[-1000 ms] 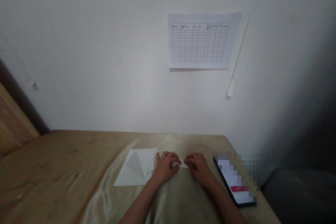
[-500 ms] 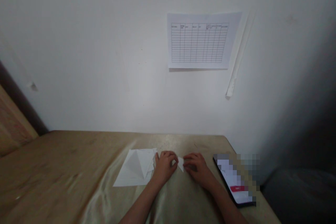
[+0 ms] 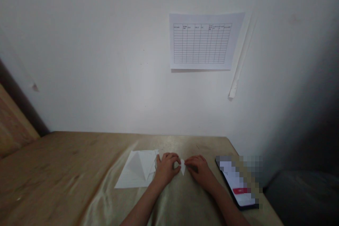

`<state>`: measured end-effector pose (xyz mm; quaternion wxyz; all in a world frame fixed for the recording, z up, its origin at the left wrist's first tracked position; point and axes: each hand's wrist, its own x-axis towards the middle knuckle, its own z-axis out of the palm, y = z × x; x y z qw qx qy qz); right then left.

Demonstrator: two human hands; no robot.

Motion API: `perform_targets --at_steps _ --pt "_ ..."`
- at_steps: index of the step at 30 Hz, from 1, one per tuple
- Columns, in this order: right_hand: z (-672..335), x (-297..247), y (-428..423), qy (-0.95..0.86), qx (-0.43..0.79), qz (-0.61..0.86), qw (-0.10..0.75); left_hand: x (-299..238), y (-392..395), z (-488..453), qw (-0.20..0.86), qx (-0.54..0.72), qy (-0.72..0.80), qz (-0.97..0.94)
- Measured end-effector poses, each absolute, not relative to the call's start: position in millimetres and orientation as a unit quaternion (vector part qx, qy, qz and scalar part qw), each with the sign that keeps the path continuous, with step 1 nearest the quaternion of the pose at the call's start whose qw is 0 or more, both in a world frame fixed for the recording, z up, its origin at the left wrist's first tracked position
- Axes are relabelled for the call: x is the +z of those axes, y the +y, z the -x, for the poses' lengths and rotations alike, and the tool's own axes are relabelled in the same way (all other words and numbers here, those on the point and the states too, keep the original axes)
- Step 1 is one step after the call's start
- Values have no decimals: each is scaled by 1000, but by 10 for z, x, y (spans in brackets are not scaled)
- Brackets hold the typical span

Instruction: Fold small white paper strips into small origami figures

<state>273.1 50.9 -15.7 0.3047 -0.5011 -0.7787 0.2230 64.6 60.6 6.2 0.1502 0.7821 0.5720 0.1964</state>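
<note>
A small white folded piece of paper (image 3: 182,166) sits between my two hands, low over the cloth-covered table, its lower end narrowing to a point. My left hand (image 3: 168,165) pinches its left edge between thumb and fingers. On the other side, my right hand (image 3: 198,166) has its fingertips closed on the right edge. Close to the left of my left hand lie white paper sheets (image 3: 127,178), stacked, with creased, triangular folded paper on top. My left hand covers part of their right side.
A phone (image 3: 237,187) with a lit, partly blurred screen lies near the table's right edge. The table (image 3: 66,169) has a shiny gold-brown cover and meets a white wall. On the wall hangs a printed grid sheet (image 3: 201,42), beside a peeling strip (image 3: 239,67).
The small folded paper has turned slightly and looks narrower, with its point more nearly straight down. My fingers have shifted a little along its edges.
</note>
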Motion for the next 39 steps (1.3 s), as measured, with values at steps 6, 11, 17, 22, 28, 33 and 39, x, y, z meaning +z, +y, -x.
perform_targets --at_steps 6,11,17,22,28,33,39 --pt "-2725 -175 513 -777 216 505 308 51 598 -607 162 181 561 -791" --pt "-2725 -203 530 -780 205 504 307 49 585 -604 171 176 557 -793" --pt "-2728 -214 530 -783 203 506 300 26 598 -597 168 174 557 -794" --pt "-2718 -215 511 -781 185 508 312 -13 629 -588 198 195 539 -795" --pt "-2723 -225 522 -779 179 514 312 8 618 -597 224 211 518 -798" --pt "-2726 -251 555 -777 181 516 314 21 617 -621 222 214 524 -794" --pt "-2690 -240 555 -781 158 525 300 -6 679 -648 209 229 526 -792"
